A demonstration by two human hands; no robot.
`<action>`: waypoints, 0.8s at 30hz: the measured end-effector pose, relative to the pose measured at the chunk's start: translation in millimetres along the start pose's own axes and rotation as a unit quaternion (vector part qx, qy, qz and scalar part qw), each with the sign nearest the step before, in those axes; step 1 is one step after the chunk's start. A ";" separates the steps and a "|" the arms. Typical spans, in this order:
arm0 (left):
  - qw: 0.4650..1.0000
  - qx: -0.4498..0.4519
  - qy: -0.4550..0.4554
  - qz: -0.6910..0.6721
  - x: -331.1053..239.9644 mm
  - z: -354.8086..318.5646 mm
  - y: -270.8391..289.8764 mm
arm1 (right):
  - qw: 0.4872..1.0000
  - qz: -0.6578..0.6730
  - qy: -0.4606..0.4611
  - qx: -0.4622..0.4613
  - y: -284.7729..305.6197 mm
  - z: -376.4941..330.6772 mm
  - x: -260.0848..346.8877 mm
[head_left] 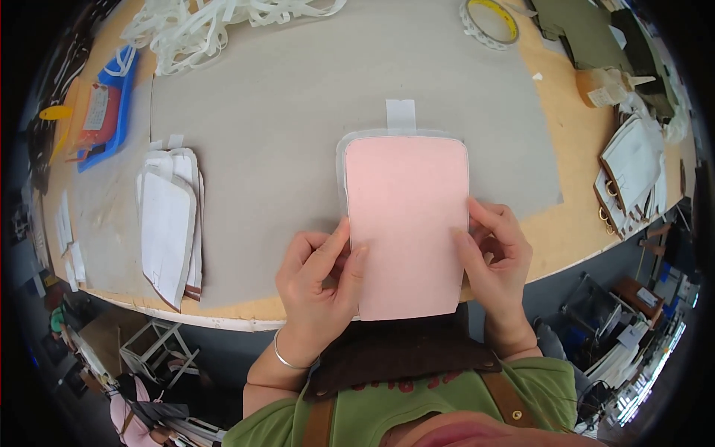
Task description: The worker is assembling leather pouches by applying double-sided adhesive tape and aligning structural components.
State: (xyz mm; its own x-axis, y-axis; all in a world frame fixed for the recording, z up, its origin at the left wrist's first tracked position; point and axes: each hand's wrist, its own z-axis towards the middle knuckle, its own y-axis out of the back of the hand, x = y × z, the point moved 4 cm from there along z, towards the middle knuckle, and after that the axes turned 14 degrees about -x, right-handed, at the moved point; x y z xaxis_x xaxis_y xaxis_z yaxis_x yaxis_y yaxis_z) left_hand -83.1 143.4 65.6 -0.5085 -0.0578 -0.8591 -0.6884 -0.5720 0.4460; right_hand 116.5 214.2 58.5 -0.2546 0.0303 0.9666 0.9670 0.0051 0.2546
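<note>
Pink panel (407,208) pinched at sides by left hand (319,272) and right hand (499,257), fingers nearly closed, thumbs on face. Pale sheet (341,167) seen beneath, table (573,223) edge overhung. Skew risked by uneven pull; bottom could be creased, being unsupported.

Even, soft light; dark, bent fisheye rim.

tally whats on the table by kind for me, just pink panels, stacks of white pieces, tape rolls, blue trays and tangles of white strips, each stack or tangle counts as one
pink panel: 1
stacks of white pieces: 2
tape roll: 1
blue tray: 1
tangle of white strips: 1
total: 6
</note>
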 end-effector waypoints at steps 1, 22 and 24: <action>1.000 0.002 0.001 0.000 0.9 0.5 -1.4 | 1.000 -0.002 0.006 -0.005 0.8 0.9 -0.1; 1.000 0.016 0.014 0.012 6.1 2.2 -4.1 | 0.999 -0.026 0.022 0.002 -2.9 4.6 -6.9; 1.000 0.013 0.007 0.013 6.5 2.2 -4.0 | 0.999 -0.029 0.023 0.004 -3.2 5.1 -6.0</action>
State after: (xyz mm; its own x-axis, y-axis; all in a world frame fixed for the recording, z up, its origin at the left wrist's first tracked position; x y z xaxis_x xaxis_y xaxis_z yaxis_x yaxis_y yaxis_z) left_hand -84.8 147.1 58.8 -0.5197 -0.0838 -0.8502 -0.6879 -0.5490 0.4746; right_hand 115.0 219.1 51.7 -0.3092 -0.0162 0.9508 0.9508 0.0131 0.3094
